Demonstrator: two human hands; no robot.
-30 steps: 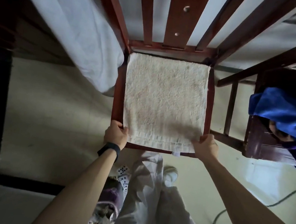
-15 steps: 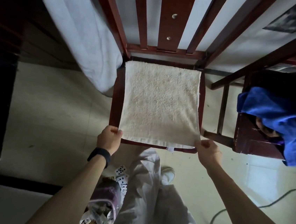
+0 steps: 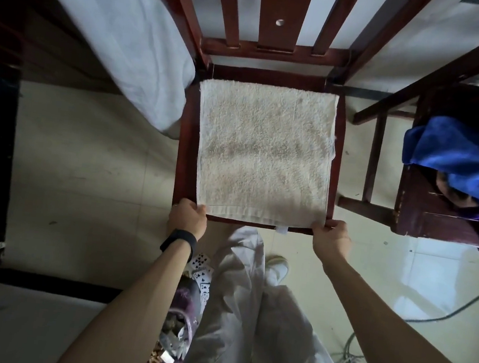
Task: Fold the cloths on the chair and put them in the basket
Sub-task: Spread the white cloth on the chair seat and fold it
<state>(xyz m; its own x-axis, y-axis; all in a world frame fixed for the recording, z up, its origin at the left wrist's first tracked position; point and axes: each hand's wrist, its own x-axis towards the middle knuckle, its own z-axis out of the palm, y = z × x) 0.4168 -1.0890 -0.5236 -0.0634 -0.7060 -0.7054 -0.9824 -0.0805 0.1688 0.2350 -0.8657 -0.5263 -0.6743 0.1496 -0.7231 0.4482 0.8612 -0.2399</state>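
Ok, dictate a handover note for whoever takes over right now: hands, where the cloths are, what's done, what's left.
Hands: left hand pinches the cream towel at its near left corner, right hand at its near right corner.
Things: towel lies flat on the chair seat; blue cloth heaped on the second chair, right. Basket not in view.
Done: towel spread flat.
Left: fold both cloths, put them in the basket.

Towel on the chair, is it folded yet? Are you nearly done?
Not nearly. Done: the cream towel lies flat on the chair seat. In hand: left hand and right hand pinch its near corners. Left: fold it, fold the blue cloth heaped on the other chair, basket both; no basket shows.
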